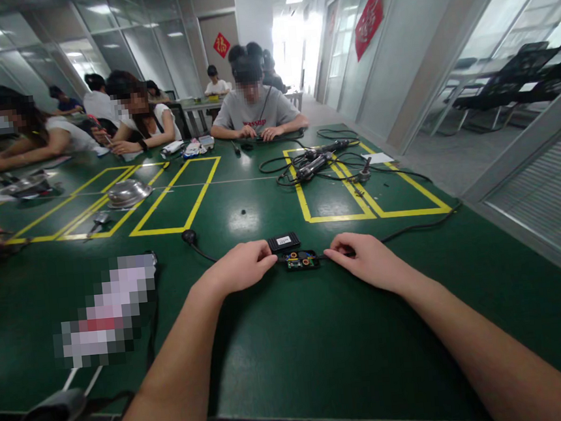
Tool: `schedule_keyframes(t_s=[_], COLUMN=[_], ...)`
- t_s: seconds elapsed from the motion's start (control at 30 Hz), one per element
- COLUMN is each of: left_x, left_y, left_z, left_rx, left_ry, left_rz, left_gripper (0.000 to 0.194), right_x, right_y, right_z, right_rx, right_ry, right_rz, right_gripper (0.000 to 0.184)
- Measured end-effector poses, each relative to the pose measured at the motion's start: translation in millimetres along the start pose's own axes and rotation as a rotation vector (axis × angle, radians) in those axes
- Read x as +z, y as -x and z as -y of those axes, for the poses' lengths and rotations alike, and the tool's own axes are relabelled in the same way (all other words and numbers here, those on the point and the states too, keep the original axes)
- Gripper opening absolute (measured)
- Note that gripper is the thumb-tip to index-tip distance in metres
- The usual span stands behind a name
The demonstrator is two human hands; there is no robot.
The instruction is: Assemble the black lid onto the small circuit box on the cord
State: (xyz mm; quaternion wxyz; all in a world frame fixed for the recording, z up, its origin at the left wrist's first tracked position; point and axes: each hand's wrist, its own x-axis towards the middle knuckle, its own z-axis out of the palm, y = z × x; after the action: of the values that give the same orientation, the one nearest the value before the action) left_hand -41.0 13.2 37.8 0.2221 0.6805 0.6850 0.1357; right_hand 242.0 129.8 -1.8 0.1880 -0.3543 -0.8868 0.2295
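In the head view, a small black power adapter case (302, 267) lies open on the table, its circuit board (294, 260) with copper coils exposed. The ribbed black cover (284, 241), bearing a white label, lies just behind it. My left hand (243, 266) is closed around the cable at the case's left end. From that hand the black cable (203, 254) runs out to a round plug (189, 237). My right hand (366, 259) pinches the cable at the other end, its fingers close to the case. Another length of black cord (410, 227) trails off to the right.
Several black cylindrical tools with tangled cords (313, 166) lie toward the back right. A metal bowl (129, 193) stands back left. A blurred-out item (107, 307) is near my left arm. Across the green table (273, 355), marked with yellow tape, sits a co-worker (256, 108); others work at left.
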Motion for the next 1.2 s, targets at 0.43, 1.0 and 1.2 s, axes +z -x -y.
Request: schedule_keyframes(t_s=[0.43,1.0,1.2], left_x=[-1.9,3.8,16.5], left_y=[3.3,-6.7,-7.7], left_z=[-13.4,-2.0,-3.8], left_rx=[-0.055,-0.102,0.110], left_ry=[-0.136,-0.039,-0.099], left_rz=[-0.099,-0.084,-0.313], left_gripper=[0.022,0.027,0.025], right_x=[10.6,8.9,12.7], right_y=[3.0,0.5,3.6], right_z=[6.0,-0.6,0.2], right_rx=[0.007,0.066,-0.094], right_ry=[0.018,-0.003,0.228], right_rz=[-0.210,-0.120,-0.181], right_gripper=[0.032,0.036,0.022])
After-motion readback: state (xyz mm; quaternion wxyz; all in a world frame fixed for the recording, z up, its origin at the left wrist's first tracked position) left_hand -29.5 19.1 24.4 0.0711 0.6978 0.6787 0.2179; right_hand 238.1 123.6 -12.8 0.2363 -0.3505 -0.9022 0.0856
